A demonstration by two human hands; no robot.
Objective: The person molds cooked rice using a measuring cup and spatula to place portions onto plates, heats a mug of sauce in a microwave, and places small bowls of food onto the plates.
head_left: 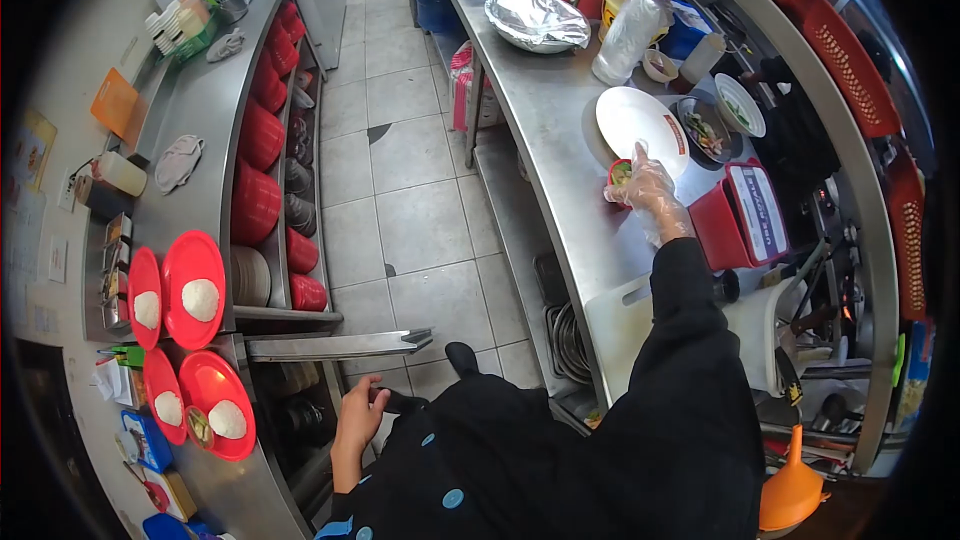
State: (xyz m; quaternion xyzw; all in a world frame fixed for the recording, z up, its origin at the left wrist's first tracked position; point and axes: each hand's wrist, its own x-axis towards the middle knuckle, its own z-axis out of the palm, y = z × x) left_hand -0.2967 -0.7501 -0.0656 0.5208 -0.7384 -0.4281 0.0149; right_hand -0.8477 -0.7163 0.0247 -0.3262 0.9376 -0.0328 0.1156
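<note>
My right hand [652,195], in a clear plastic glove, grips a small red bowl [609,183] with something green inside. Its fingertips are at the near edge of a large white oval plate [632,120], which lies on the steel counter. Whether the fingers touch the plate I cannot tell. Bare and hanging low beside my body, my left hand [360,422] holds nothing, its fingers loosely apart. Just right of the gloved hand stands a red box [718,230] with a labelled lid. Beyond the plate are a dark bowl of food [704,130] and a white bowl with greens [738,105].
A foil-covered dish [537,17] and a plastic-wrapped roll [630,37] stand farther up the counter. On the left counter, several red plates [215,380] carry mounds of rice. A steel ledge [340,344] juts into the tiled aisle. An orange funnel [792,493] hangs lower right.
</note>
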